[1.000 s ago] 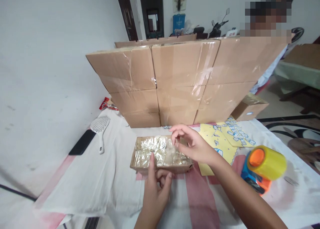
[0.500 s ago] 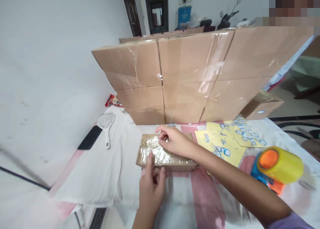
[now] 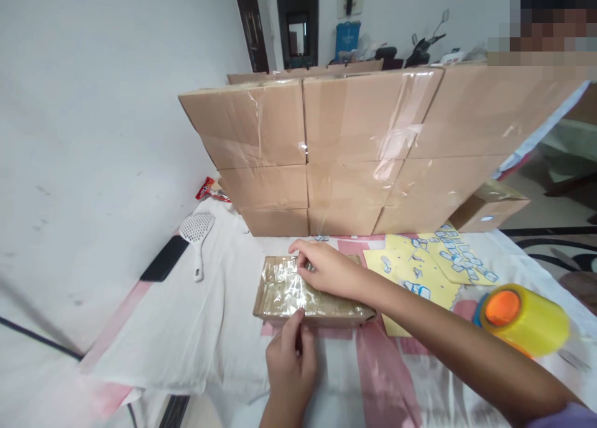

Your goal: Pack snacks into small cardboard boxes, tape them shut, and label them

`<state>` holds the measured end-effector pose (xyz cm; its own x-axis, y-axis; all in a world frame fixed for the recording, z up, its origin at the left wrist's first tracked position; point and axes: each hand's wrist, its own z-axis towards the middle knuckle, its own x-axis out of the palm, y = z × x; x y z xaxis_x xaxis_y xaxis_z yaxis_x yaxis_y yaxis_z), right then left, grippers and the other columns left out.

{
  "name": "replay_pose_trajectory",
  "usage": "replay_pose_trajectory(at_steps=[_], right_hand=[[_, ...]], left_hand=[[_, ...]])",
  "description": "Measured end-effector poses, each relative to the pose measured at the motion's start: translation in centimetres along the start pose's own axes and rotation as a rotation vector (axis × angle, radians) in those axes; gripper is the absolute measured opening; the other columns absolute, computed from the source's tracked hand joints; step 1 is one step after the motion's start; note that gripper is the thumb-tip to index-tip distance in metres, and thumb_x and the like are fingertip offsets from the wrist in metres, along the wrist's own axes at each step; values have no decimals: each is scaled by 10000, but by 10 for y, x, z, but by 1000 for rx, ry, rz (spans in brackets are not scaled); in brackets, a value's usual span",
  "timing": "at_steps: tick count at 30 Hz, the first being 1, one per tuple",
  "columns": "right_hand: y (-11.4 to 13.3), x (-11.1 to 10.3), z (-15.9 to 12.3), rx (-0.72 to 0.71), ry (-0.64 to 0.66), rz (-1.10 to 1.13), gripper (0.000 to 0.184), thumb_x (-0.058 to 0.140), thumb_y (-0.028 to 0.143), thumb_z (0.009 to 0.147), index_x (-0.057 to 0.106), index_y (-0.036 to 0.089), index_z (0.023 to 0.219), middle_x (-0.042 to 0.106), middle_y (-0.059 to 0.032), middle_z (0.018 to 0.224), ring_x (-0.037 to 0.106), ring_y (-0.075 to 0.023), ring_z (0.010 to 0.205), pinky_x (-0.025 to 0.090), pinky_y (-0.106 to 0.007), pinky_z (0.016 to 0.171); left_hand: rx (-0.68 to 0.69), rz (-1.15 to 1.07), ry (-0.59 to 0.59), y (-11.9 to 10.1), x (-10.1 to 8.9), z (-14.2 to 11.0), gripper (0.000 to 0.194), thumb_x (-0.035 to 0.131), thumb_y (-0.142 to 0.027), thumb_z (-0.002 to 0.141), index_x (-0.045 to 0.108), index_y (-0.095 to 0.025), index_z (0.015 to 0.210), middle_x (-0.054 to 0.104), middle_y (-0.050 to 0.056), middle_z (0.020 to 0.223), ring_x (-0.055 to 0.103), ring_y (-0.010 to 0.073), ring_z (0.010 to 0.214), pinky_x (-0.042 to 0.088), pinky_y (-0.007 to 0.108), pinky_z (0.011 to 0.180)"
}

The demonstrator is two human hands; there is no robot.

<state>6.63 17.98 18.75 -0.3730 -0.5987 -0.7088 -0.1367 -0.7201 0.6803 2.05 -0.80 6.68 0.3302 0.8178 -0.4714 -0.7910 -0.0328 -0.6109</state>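
Note:
A small cardboard box (image 3: 280, 298) covered in shiny clear tape lies flat on the cloth in front of me. My right hand (image 3: 329, 269) rests across the far part of its top, fingers curled in toward the palm; whatever they may grip is hidden. At the near edge of the box is my left hand (image 3: 291, 359), thumb and forefinger drawn close together, with the forefinger tip against the edge. I cannot make out anything between those fingers. To the right, a yellow roll of tape (image 3: 536, 322) with an orange core sits on a blue and orange dispenser.
Behind the box stands a wall of stacked, taped cartons (image 3: 354, 123). Yellow printed sheets (image 3: 448, 260) lie at right, near another carton (image 3: 494, 207). A white perforated brush (image 3: 198, 232) and a black phone-like slab (image 3: 164, 260) lie left. A person is beyond the cartons.
My left hand has moved down from the box top to its near edge, and its forefinger has bent in toward the thumb. My right hand stays over the box. The view has shifted slightly.

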Motion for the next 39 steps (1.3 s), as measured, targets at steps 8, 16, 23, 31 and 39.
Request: replay_pose_trajectory(at_steps=[8, 16, 23, 31, 39], right_hand=[[24, 2, -2, 63, 86, -358, 409, 513, -27, 847, 533, 171, 1204, 660, -69, 904, 563, -256, 967, 406, -325, 765], [21, -15, 4, 264, -182, -568, 641, 757, 229, 809, 472, 202, 1383, 513, -178, 1299, 516, -354, 1151, 496, -450, 851], [-76, -49, -126, 512, -832, -207, 189, 594, 333, 854, 608, 188, 975, 624, -69, 893, 591, -229, 812, 466, -350, 759], [-119, -15, -215, 816, -433, -393, 309, 515, 174, 928, 716, 161, 1163, 671, -136, 1101, 609, -275, 1061, 450, -374, 930], [-119, -13, -210, 980, -342, -551, 370, 536, 257, 990, 625, 97, 1312, 603, -192, 1215, 549, -349, 1169, 423, -405, 960]], left_hand=[[-74, 14, 75, 4, 0, -5, 371, 508, -177, 978, 574, -150, 1341, 589, -75, 579, 540, 102, 434, 449, 194, 483], [-230, 43, 147, -3, -10, 4, 369, 481, -244, 980, 592, -169, 1325, 584, -71, 570, 522, 111, 430, 409, 199, 480], [-189, -20, 70, -3, -16, 6, 328, 541, -256, 970, 627, -188, 1280, 578, -74, 608, 528, 101, 480, 455, 208, 548], [195, -214, 115, -16, 26, -20, 325, 564, -85, 916, 646, -194, 1211, 642, -46, 661, 575, 104, 511, 496, 218, 543], [425, -325, 384, -33, 51, -20, 336, 511, -53, 894, 623, -179, 1185, 725, 21, 729, 665, 149, 574, 570, 267, 598]])
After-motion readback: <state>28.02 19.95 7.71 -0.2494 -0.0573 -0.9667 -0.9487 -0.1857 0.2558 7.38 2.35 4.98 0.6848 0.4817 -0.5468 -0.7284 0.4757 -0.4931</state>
